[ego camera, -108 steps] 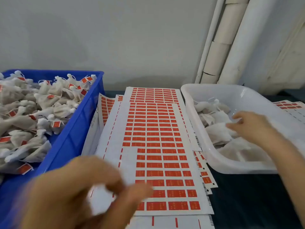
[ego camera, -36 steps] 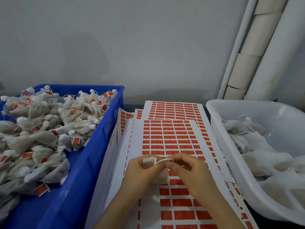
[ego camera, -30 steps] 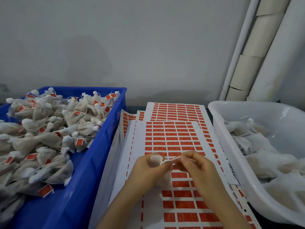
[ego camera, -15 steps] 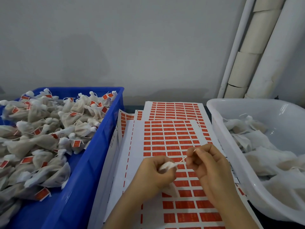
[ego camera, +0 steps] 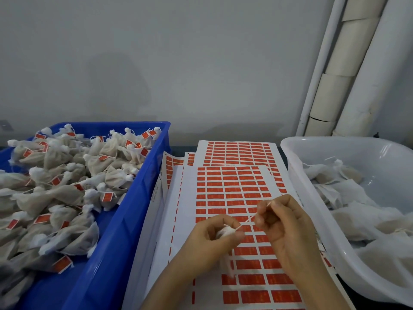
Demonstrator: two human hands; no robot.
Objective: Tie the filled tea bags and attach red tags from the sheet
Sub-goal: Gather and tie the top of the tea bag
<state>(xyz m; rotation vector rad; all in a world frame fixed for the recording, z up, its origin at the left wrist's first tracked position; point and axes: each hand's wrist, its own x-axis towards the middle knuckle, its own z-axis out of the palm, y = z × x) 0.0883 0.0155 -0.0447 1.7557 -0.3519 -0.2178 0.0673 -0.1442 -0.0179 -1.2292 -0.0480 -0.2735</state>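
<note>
fingers (ego camera: pixel 225 224) of our left hand (ego camera: pixel 207 245) curl round a tea bag (ego camera: pixel 225 231); our right hand (ego camera: pixel 283 229) pinches its string (ego camera: pixel 245 221) taut.
we hold the bag above the sheet of red tags (ego camera: pixel 232 193). at nine o'clock sits the blue crate (ego camera: pixel 125 220) of tagged bags, at three o'clock the white tub (ego camera: pixel 312 198) of untied ones.

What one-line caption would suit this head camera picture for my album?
Left hand grips a tea bag while the right hand pulls its string taut over the tag sheet.
</note>
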